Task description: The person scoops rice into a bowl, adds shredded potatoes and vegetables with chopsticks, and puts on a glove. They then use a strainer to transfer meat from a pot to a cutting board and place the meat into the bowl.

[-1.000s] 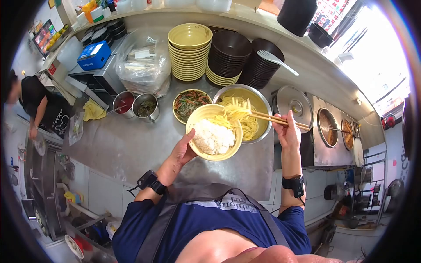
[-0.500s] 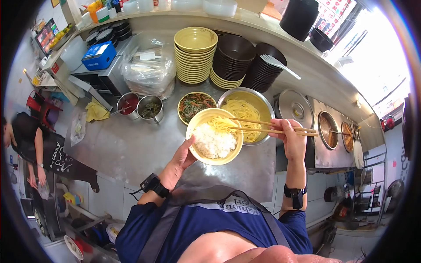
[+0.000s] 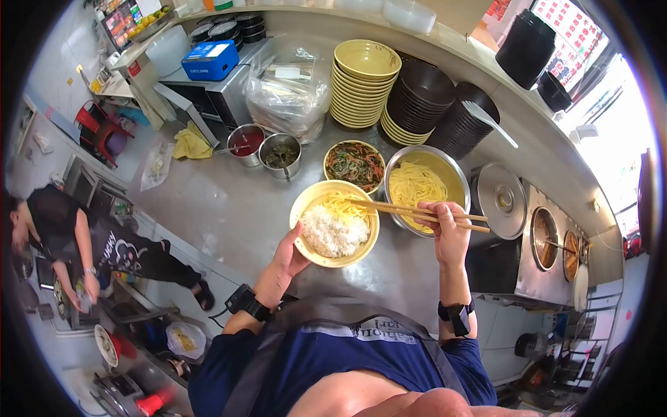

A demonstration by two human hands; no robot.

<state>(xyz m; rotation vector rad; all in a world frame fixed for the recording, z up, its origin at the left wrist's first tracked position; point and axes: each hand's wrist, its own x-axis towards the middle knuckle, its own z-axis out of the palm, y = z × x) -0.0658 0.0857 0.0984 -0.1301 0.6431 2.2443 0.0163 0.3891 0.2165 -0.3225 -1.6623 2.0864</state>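
My left hand grips the left rim of a yellow bowl. White rice fills much of it, with yellow shreds lying along the far side. Between the fingers of my right hand is a pair of chopsticks, their tips at the shreds in the bowl. Behind that hand stands a metal basin holding more of the yellow shreds. To its left, a yellow bowl of mixed shredded vegetables sits just past the rice bowl.
Stacks of yellow bowls and dark bowls line the counter's back. Two metal pots stand left on the steel counter. A lidded pot and stove pots are at right. Another person works at far left.
My view has turned, so the surroundings appear shifted. The rice bowl and chopsticks are now farther left of the basin. The shreds lie on the rice, and the other person has bent lower.
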